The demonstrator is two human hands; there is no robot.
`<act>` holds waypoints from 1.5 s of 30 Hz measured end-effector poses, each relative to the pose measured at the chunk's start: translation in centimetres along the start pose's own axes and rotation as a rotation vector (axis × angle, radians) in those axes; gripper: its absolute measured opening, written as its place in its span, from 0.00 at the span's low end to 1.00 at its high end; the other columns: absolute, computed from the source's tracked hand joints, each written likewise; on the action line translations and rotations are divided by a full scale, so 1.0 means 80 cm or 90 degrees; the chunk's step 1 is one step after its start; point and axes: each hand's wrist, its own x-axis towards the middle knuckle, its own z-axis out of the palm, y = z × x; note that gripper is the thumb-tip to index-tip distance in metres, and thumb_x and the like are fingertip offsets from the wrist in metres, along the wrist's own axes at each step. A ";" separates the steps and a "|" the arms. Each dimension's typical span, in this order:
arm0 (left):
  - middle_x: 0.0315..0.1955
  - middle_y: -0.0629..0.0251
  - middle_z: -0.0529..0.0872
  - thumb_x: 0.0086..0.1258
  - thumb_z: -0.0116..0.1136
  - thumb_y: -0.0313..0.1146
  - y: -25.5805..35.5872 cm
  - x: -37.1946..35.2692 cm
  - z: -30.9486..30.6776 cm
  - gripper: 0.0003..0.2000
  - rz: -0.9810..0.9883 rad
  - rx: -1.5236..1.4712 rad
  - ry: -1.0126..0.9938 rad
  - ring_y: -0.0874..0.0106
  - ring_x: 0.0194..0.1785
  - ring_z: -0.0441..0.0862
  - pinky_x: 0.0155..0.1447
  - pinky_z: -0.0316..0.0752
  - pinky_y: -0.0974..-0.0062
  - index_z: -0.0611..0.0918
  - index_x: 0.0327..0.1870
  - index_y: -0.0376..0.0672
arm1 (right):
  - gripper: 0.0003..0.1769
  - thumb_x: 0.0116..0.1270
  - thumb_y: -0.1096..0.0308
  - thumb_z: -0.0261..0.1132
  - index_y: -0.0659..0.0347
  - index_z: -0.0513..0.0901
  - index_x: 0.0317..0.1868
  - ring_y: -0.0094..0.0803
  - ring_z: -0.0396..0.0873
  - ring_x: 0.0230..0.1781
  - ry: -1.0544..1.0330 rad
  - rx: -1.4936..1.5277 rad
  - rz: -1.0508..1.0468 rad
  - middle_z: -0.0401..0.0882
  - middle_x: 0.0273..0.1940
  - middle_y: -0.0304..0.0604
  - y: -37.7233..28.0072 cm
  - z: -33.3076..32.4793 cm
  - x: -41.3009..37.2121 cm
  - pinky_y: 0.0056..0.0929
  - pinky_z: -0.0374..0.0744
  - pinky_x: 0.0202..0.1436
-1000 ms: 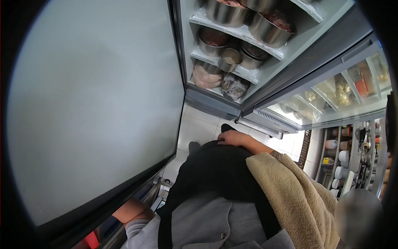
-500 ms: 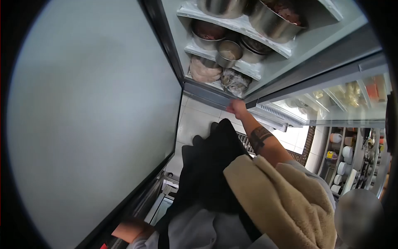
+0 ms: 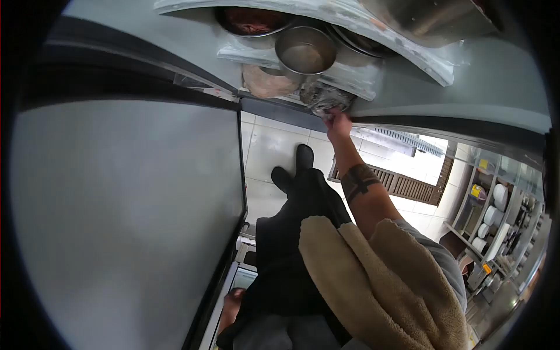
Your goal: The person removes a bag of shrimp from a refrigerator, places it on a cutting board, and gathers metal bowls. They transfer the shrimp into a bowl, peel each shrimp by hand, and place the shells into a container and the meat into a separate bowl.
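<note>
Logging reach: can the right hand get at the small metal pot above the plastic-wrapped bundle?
Probably yes. The right hand is at the plastic-wrapped bundle just below, and nothing visible blocks the front of the small metal pot.

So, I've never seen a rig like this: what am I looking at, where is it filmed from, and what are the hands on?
There is no machine here: these are a person's own bare hands. All the pictures come from one camera worn on the head, looking forward and down, so the person's dark apron and the tan towel over their right side show too.

Ahead is an open refrigerator. Its shelves hold metal containers, including a small round pot and one with reddish contents. Below them lies a clear plastic bag with dark contents.

The right hand is at that bag; whether it grips it is hard to tell. The left hand is low beside the apron, with nothing clearly visible in it.
</note>
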 end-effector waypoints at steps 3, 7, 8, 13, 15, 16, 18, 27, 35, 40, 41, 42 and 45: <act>0.36 0.62 0.92 0.79 0.62 0.42 0.054 0.041 0.006 0.14 0.122 0.200 0.011 0.71 0.41 0.89 0.48 0.82 0.68 0.87 0.52 0.41 | 0.16 0.61 0.81 0.72 0.55 0.82 0.47 0.37 0.85 0.46 -0.167 -0.174 -0.238 0.84 0.47 0.43 0.018 -0.032 0.005 0.40 0.88 0.47; 0.40 0.61 0.91 0.84 0.56 0.41 0.174 0.084 0.000 0.15 -0.041 -0.073 -0.036 0.71 0.43 0.89 0.48 0.82 0.70 0.85 0.57 0.38 | 0.15 0.60 0.84 0.73 0.57 0.83 0.43 0.33 0.85 0.42 -0.085 0.025 0.000 0.86 0.43 0.39 0.009 -0.005 -0.021 0.32 0.83 0.42; 0.42 0.60 0.90 0.85 0.54 0.40 0.178 0.091 0.000 0.16 0.007 -0.152 -0.037 0.71 0.43 0.89 0.48 0.82 0.71 0.84 0.59 0.38 | 0.16 0.57 0.83 0.72 0.57 0.79 0.42 0.31 0.83 0.39 -0.094 -0.002 -0.031 0.85 0.40 0.39 0.010 -0.003 -0.023 0.30 0.80 0.39; 0.43 0.60 0.89 0.84 0.55 0.35 0.167 0.092 -0.005 0.13 0.007 -0.056 -0.018 0.71 0.43 0.89 0.49 0.82 0.72 0.83 0.60 0.38 | 0.17 0.54 0.78 0.74 0.60 0.75 0.41 0.30 0.78 0.36 -0.051 -0.035 -0.103 0.83 0.39 0.41 0.040 0.011 -0.013 0.30 0.76 0.38; 0.42 0.59 0.89 0.84 0.56 0.34 0.166 0.084 -0.004 0.12 0.065 0.060 -0.030 0.70 0.43 0.89 0.49 0.82 0.71 0.83 0.59 0.37 | 0.15 0.54 0.75 0.75 0.62 0.79 0.39 0.32 0.77 0.38 0.111 -0.069 -0.248 0.83 0.44 0.42 0.066 0.018 -0.007 0.31 0.77 0.43; 0.43 0.58 0.89 0.83 0.57 0.33 0.176 0.075 0.000 0.12 0.099 0.093 -0.028 0.69 0.43 0.89 0.50 0.83 0.71 0.84 0.58 0.37 | 0.26 0.55 0.81 0.73 0.62 0.79 0.55 0.33 0.82 0.43 0.170 -0.116 -0.268 0.85 0.48 0.40 0.073 0.024 -0.008 0.31 0.78 0.42; 0.44 0.55 0.90 0.82 0.58 0.31 0.179 0.069 0.002 0.11 0.249 0.154 -0.034 0.67 0.44 0.90 0.50 0.84 0.70 0.84 0.55 0.35 | 0.24 0.56 0.80 0.73 0.62 0.79 0.53 0.34 0.82 0.44 0.088 -0.086 -0.249 0.85 0.48 0.40 0.083 0.014 0.003 0.33 0.79 0.44; 0.41 0.58 0.92 0.80 0.60 0.36 0.163 0.043 -0.012 0.14 -0.043 0.047 -0.019 0.72 0.40 0.89 0.46 0.81 0.69 0.85 0.58 0.37 | 0.16 0.62 0.75 0.67 0.63 0.78 0.51 0.39 0.85 0.46 0.036 0.060 -0.086 0.85 0.49 0.45 0.061 0.007 -0.007 0.42 0.84 0.38; 0.44 0.54 0.93 0.80 0.59 0.39 0.106 0.067 -0.033 0.15 -0.056 0.109 -0.006 0.67 0.47 0.91 0.54 0.82 0.67 0.86 0.57 0.38 | 0.14 0.63 0.81 0.60 0.72 0.74 0.50 0.53 0.85 0.44 0.069 0.050 -0.080 0.80 0.50 0.58 0.046 0.009 -0.077 0.53 0.95 0.41; 0.43 0.54 0.92 0.81 0.58 0.39 0.107 0.082 -0.024 0.15 -0.008 0.099 -0.049 0.64 0.49 0.91 0.56 0.82 0.66 0.86 0.57 0.38 | 0.14 0.63 0.82 0.60 0.72 0.74 0.51 0.55 0.85 0.49 -0.060 0.045 -0.068 0.78 0.50 0.58 0.049 -0.012 -0.078 0.54 0.95 0.41; 0.43 0.53 0.92 0.81 0.58 0.39 0.107 0.082 -0.025 0.15 -0.019 0.121 -0.059 0.63 0.50 0.91 0.57 0.82 0.66 0.86 0.57 0.39 | 0.14 0.63 0.82 0.60 0.72 0.74 0.51 0.55 0.85 0.49 -0.056 0.045 -0.067 0.78 0.50 0.58 0.051 -0.011 -0.079 0.54 0.95 0.41; 0.43 0.53 0.92 0.81 0.58 0.39 0.102 0.082 -0.027 0.15 -0.021 0.124 -0.062 0.63 0.50 0.91 0.57 0.82 0.66 0.86 0.57 0.39 | 0.15 0.63 0.82 0.60 0.71 0.73 0.50 0.54 0.85 0.48 -0.026 0.061 -0.047 0.79 0.50 0.56 0.049 -0.005 -0.077 0.54 0.94 0.41; 0.43 0.52 0.92 0.82 0.56 0.41 0.059 0.100 -0.026 0.16 -0.029 0.117 -0.053 0.61 0.48 0.91 0.56 0.82 0.65 0.86 0.57 0.38 | 0.15 0.61 0.83 0.60 0.69 0.74 0.50 0.52 0.84 0.45 0.013 0.082 -0.038 0.79 0.48 0.54 0.051 -0.003 -0.050 0.54 0.93 0.40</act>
